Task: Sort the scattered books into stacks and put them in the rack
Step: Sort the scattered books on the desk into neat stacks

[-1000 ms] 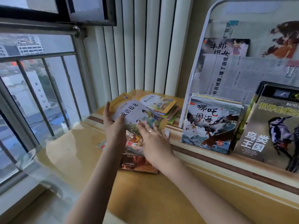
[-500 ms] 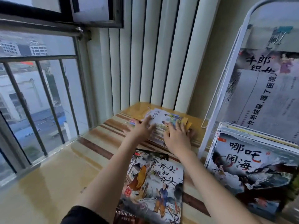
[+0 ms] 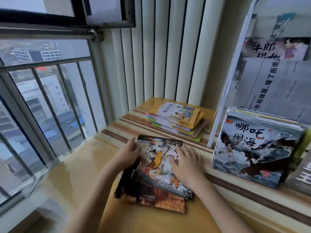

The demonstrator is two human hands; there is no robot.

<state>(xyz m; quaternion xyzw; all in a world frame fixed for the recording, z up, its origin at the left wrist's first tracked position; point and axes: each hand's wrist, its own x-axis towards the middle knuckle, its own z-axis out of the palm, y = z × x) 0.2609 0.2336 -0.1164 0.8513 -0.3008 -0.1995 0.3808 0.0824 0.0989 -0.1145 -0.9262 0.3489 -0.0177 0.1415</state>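
Left hand [image 3: 128, 154] grips left edge of top painted-cover picture book [image 3: 159, 167], fingers curled | right hand [image 3: 186, 163], fingers flat, spread, presses its cover | book tops dark pile on yellow desk [image 3: 80, 167] | yellow-edged small-book stack [image 3: 178, 119] behind | white metal rack [image 3: 235, 68] right holds grey book [image 3: 255, 148] reading 哪吒闹海

High-rise home: barred window [image 3: 42, 91]; book rack [image 3: 235, 64].
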